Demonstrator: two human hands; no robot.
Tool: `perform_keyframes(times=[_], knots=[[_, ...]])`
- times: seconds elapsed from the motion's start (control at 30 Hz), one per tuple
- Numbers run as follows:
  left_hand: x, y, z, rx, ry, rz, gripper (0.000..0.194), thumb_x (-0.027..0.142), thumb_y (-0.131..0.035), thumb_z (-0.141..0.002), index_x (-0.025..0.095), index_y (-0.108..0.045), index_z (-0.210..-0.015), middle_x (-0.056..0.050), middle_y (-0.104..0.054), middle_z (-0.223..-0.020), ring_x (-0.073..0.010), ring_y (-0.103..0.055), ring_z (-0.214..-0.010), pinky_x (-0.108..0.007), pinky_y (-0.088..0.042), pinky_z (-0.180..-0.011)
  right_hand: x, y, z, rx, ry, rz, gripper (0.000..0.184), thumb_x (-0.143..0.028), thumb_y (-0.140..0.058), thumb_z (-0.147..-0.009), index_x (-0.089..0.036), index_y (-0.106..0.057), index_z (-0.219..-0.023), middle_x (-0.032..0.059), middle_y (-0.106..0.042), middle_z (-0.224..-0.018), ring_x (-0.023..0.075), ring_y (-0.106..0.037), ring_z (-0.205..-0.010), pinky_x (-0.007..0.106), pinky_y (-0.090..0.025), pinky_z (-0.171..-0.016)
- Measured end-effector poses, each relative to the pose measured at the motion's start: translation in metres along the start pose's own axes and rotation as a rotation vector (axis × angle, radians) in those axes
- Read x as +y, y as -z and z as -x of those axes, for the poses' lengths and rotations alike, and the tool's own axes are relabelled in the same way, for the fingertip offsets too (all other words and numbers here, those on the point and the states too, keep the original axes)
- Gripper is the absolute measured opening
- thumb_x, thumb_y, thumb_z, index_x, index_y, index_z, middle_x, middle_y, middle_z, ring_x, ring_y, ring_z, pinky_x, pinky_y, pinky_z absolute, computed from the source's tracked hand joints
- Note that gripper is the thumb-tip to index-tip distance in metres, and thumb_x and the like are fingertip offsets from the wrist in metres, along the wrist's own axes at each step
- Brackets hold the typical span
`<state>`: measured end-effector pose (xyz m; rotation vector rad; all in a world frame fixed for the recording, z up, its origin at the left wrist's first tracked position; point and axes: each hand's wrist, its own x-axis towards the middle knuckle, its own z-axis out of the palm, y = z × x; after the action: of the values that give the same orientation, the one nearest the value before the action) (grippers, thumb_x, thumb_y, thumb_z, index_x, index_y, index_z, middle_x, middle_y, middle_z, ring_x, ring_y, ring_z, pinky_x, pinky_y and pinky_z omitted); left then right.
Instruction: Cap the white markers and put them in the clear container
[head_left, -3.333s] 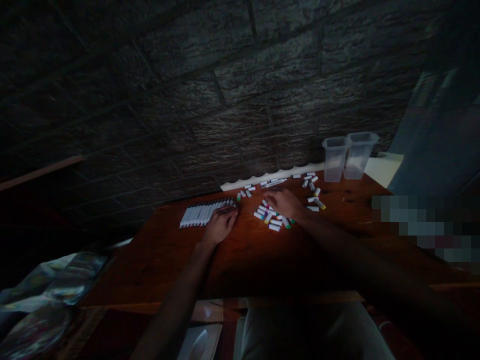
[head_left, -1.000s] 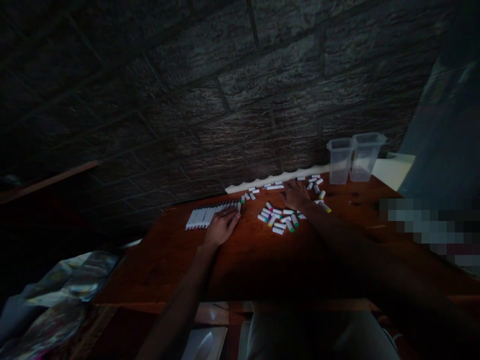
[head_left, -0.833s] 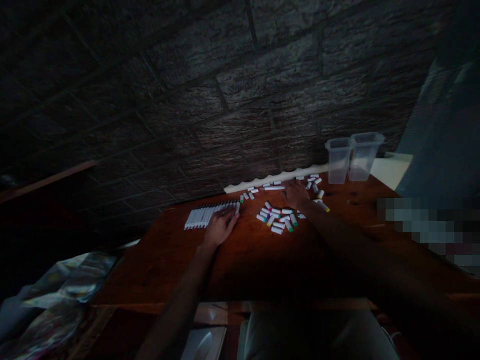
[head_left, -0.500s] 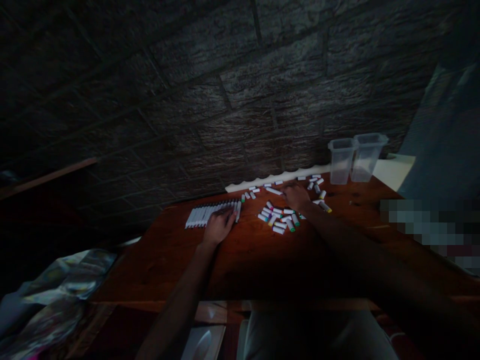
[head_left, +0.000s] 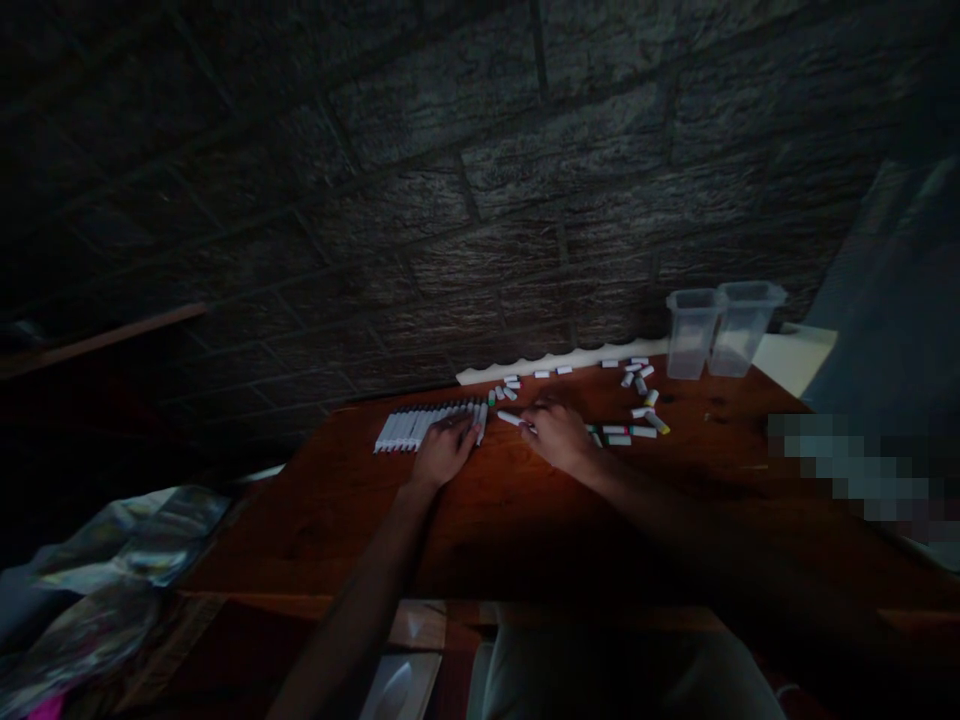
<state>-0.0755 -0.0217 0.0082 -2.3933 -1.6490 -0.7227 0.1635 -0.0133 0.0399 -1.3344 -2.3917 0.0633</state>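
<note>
Grips white marker (head_left: 510, 417) w/ R hand (head_left: 556, 432), free end pointing twd L hand (head_left: 444, 449). Rests L hand on marker row (head_left: 405, 428), at end nearest R hand; can't tell if gripping. On bench (head_left: 360, 540) just right of R hand: loose white pcs (head_left: 619, 440), some w/ coloured ends. Beyond R hand: wavy white strip (head_left: 562, 359). Farther off, to right: 2 clear bins (head_left: 691, 340).

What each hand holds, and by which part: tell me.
Right hand: white marker, by the end away from the marker row. Left hand: at that row; grip unclear.

No readable text or labels
</note>
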Motion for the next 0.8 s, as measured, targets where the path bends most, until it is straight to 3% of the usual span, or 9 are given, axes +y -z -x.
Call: perform_keyframes(times=[0.23, 0.37, 0.57, 0.8], knots=[[0.007, 0.003, -0.001, -0.041, -0.092, 0.091, 0.04, 0.041, -0.041, -0.097, 0.018, -0.067, -0.116, -0.009, -0.067, -0.122, -0.0237, -0.06, -0.117, -0.041, -0.046, -0.104, -0.009, -0.009, -0.001, -0.051, 0.069, -0.062, 0.029, -0.034, -0.046, -0.094, -0.025, -0.069, -0.108, 0.0062, -0.074, -0.096, 0.0191, -0.067, -0.088, 0.027, -0.045, -0.078], [0.013, 0.004, -0.002, -0.06, -0.153, 0.133, 0.038, 0.039, -0.04, -0.098, 0.02, -0.063, -0.122, -0.008, -0.064, -0.128, -0.0226, -0.057, -0.121, -0.042, -0.045, -0.106, -0.006, -0.011, 0.003, -0.03, 0.134, -0.153, 0.029, -0.031, -0.045, -0.095, -0.024, -0.071, -0.105, 0.0054, -0.075, -0.096, 0.019, -0.066, -0.095, 0.026, -0.044, -0.084], [0.027, 0.0, -0.001, -0.182, -0.281, 0.056, 0.042, 0.041, -0.042, -0.097, 0.026, -0.053, -0.135, -0.006, -0.05, -0.145, -0.0244, -0.043, -0.135, -0.047, -0.037, -0.111, 0.012, -0.006, 0.0, 0.041, 0.056, -0.208, 0.027, -0.024, -0.047, -0.092, -0.022, -0.072, -0.101, 0.0044, -0.075, -0.101, 0.0177, -0.066, -0.095, 0.024, -0.043, -0.083], [0.025, -0.006, -0.002, -0.114, -0.245, -0.032, 0.037, 0.039, -0.04, -0.098, 0.022, -0.063, -0.121, -0.008, -0.062, -0.129, -0.0244, -0.053, -0.123, -0.045, -0.041, -0.105, 0.025, -0.005, -0.002, 0.1, 0.0, -0.191, 0.029, -0.028, -0.046, -0.093, -0.021, -0.073, -0.1, 0.0051, -0.075, -0.1, 0.0182, -0.067, -0.092, 0.024, -0.043, -0.082]])
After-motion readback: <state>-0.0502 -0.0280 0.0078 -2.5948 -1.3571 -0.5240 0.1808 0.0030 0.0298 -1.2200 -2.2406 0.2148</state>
